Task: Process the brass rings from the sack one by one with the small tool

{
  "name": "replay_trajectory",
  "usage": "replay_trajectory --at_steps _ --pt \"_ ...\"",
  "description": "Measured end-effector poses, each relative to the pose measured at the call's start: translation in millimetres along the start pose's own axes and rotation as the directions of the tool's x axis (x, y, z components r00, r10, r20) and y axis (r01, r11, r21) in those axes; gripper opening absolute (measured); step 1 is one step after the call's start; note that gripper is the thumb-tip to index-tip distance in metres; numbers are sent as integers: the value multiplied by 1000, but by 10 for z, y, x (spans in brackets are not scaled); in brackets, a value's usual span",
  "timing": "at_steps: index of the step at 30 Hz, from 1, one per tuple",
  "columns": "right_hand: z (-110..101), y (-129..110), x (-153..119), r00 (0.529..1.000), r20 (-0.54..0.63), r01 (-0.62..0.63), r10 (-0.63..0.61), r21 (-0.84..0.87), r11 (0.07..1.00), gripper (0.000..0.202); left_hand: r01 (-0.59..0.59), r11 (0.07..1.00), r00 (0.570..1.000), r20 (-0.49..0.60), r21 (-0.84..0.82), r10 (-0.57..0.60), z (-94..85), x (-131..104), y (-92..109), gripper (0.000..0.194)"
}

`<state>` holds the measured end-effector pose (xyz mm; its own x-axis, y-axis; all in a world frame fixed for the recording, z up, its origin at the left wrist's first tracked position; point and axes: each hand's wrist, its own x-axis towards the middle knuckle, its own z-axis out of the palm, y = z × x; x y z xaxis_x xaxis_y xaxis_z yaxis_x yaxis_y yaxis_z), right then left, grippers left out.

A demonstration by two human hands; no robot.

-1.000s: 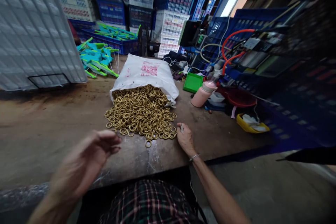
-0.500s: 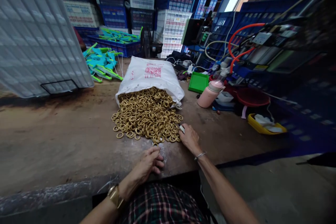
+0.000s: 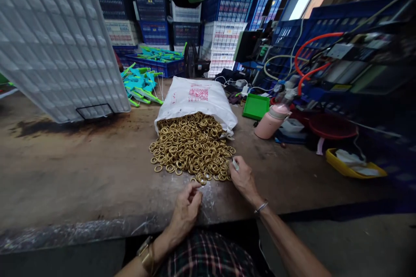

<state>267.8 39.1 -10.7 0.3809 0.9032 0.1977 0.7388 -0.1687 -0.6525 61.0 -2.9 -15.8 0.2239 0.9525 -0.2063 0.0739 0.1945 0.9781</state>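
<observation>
A heap of brass-coloured rings [image 3: 190, 145] spills out of the mouth of a white woven sack [image 3: 196, 95] onto the table. At the near edge of the heap, my left hand [image 3: 186, 207] has its index fingertip against a few loose rings [image 3: 201, 178]. Its thumb is apart from the index finger, the other fingers are curled, and I see nothing held. My right hand [image 3: 243, 178] is closed on a small white-handled tool [image 3: 234, 164] with a dark tip, beside the heap's right edge. What the tip touches is too small to tell.
A pink bottle [image 3: 271, 121], a green tray [image 3: 256, 106] and a yellow tray [image 3: 354, 166] are to the right, near a machine with red hoses [image 3: 300, 52]. A translucent ribbed panel [image 3: 71, 52] stands left. Turquoise-green parts [image 3: 141, 86] and stacked crates [image 3: 224, 37] are behind.
The view has shifted left and tilted up a little. My left index finger has come to the loose rings, and the other fingers have curled in. My right hand still holds the tool by the heap.
</observation>
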Motion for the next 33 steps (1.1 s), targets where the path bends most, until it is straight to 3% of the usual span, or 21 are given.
replay_trajectory --at_steps 4,7,10,13,16,18,21,24,33 --pt "128 -396 -177 989 128 33 -78 319 947 16 -309 932 951 29 191 309 -37 -59 83 33" --pt "270 -583 -336 942 330 -119 -58 491 863 17 -406 870 912 59 279 407 -97 -65 106 35" --pt "371 -655 -468 872 488 -314 -18 590 744 17 -425 850 902 68 310 426 -173 -66 104 31" --pt "393 -705 -554 775 631 -508 21 603 615 18 -382 876 921 51 295 385 -234 -67 101 22" --pt "363 -775 -600 707 706 -610 34 585 534 21 -353 892 932 30 281 360 -257 -73 109 15" --pt "345 -816 -619 704 710 -614 20 594 520 24 -307 921 949 9 241 315 -253 -85 126 13" --pt "345 -846 -642 706 707 -587 -33 611 531 30 -140 988 990 -22 67 142 -239 -108 164 17" --pt "368 -853 -659 730 680 -526 -66 621 581 30 3 994 1000 -15 -108 -5 -242 -126 191 25" --pt "455 -820 -634 801 582 -274 -140 564 779 26 101 967 995 30 -235 -96 -315 -160 165 34"
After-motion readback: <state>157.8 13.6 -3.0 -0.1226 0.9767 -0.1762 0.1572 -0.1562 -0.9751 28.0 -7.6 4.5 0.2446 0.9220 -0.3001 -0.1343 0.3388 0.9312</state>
